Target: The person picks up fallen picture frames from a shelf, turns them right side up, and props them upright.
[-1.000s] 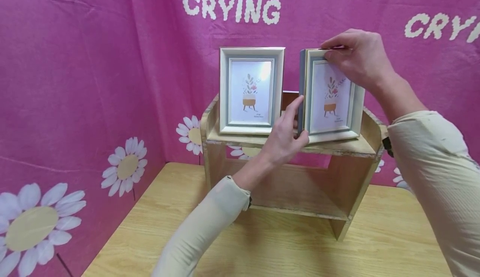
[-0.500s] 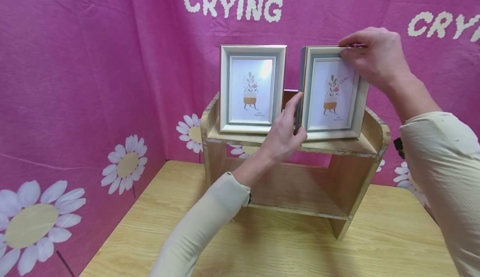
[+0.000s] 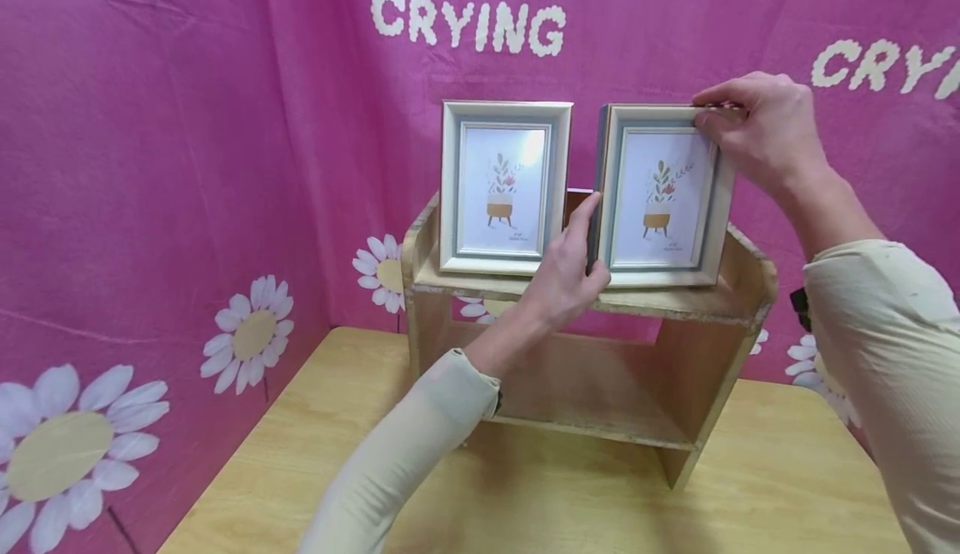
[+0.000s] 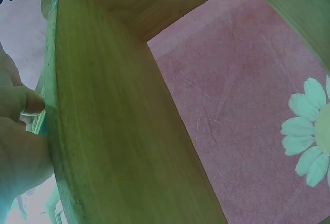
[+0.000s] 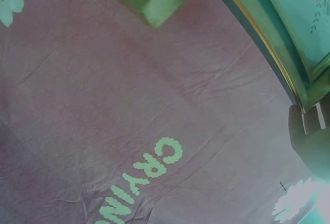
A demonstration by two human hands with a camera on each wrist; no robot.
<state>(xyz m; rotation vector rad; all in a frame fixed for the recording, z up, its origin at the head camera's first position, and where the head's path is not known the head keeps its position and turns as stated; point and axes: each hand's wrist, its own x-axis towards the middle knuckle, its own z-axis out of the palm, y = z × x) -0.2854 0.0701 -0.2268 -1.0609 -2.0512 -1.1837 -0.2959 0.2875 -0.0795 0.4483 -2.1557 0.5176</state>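
Two picture frames in pale cream and blue-grey, each with a drawing of a potted plant, stand side by side on a small wooden shelf (image 3: 703, 379). My right hand (image 3: 772, 133) pinches the top edge of the right picture frame (image 3: 660, 196) near its right corner. Low on that frame's left side, my left hand (image 3: 558, 283) grips the edge, thumb at the front; some of its fingers are hidden. Nothing touches the left picture frame (image 3: 501, 196) from above. In the right wrist view the right hand (image 5: 314, 144) is partly cut off at the frame's corner.
The shelf stands on a light wooden table (image 3: 300, 454). Behind and to the left hangs a pink cloth (image 3: 150, 162) with daisies and white lettering. A narrow gap separates the two picture frames. Raised side panels bound the shelf's top.
My right hand has slid right along the top edge of the right picture frame. That frame has turned to face more squarely forward. The left hand has kept nearly the same place.
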